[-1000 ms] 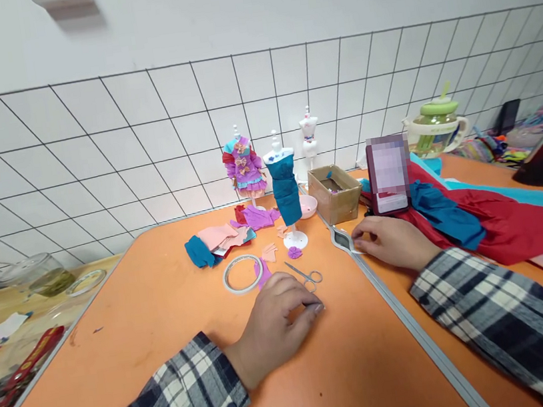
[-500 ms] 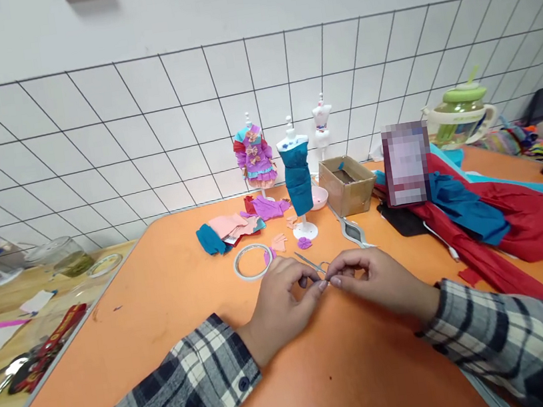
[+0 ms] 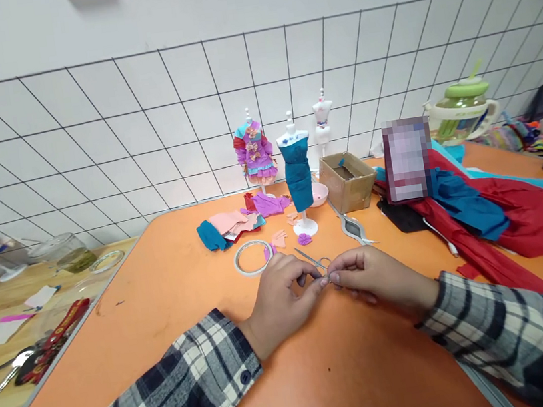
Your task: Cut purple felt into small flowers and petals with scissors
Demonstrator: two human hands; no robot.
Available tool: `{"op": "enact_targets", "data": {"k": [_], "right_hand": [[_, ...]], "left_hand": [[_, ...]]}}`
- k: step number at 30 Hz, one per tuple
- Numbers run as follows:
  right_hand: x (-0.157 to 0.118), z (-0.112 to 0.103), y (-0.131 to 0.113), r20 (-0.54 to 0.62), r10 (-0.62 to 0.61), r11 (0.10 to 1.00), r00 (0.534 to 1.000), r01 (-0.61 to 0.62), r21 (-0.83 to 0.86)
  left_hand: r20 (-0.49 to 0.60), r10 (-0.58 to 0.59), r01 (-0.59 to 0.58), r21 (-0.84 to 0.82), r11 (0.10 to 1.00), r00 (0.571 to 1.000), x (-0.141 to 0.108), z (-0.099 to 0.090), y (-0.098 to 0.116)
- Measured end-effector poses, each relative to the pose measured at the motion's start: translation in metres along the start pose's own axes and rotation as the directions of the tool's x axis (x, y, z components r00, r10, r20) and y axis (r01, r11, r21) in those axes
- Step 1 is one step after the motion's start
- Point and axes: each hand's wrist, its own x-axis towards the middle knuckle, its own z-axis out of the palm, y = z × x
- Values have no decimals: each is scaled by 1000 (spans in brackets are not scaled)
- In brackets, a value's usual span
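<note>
At the far left, on a wooden surface, a clear jar (image 3: pixel 65 242) holds something greenish-brown in its bottom. On the orange table (image 3: pixel 184 371) next to it, folded cloth pieces (image 3: pixel 228 223) in pink and teal lie behind a ring of tape (image 3: pixel 240 268). A small dress form (image 3: pixel 255 155) in a frilled purple outfit stands farther back.

The person's left hand (image 3: pixel 283 289) comes next, thumb and forefinger pinched together, its tips meeting those of the right hand. Whether something small is caught there cannot be told. The scissors (image 3: pixel 314 259) lie on the table just beyond those fingertips. Behind them stands a form wrapped in teal (image 3: pixel 298 176), with a pink bowl (image 3: pixel 320 192) partly hidden behind it; the bowl's contents are unclear. An open cardboard box (image 3: pixel 344 194) contains a teal scrap (image 3: pixel 341 162) and other bits too small to tell. The right hand (image 3: pixel 380 276), also pinching thumb to finger, is in front. Farther right, beyond red cloth (image 3: pixel 538 213), a green-lidded pitcher (image 3: pixel 463 110) holds pale yellowish liquid.
</note>
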Motion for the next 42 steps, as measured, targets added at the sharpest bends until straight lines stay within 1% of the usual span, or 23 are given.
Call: {"op": "enact_targets", "data": {"k": [3,6,11,18,22,26,31,35,38,40,42], "right_hand": [[-1,-1,2,73,26,996,997,-32,85],[-1,0,3,80,17,992,997,-27,125],[-2,1,0,126,54,972,991,-81,222],[-4,1,2,194,75,933,978,-137,332],[-4,2,3,192,73,921,979,-140,364],[-4,5,2,135,70,924,988,-115,364],[-3,7,2,50,27,960,998,-39,276],[0,5,4,1,25,983,1000,-24,185],[3,3,6,-91,-13,1000,996,14,19],[3,3,7,-173,-94,985,980,67,-159],[3,4,6,-241,-202,933,949,112,-341]], "left_hand": [[-12,28,-29,-16,999,1000,-1,-1,1],[-23,39,-40,-17,999,999,0,-3,3],[-62,86,-88,-29,996,994,1,-4,3],[-85,187,-190,-29,981,979,-1,-5,2],[-82,187,-189,-15,982,979,-1,-7,4],[-78,168,-168,1,986,983,-1,-7,4],[-60,144,-143,21,989,988,0,-6,3],[-55,153,-152,26,988,987,0,-7,4],[-51,139,-140,-25,990,989,-2,-9,8],[37,109,-105,-85,991,993,-4,-8,12],[157,51,-37,-95,995,986,-6,-6,15]]}}
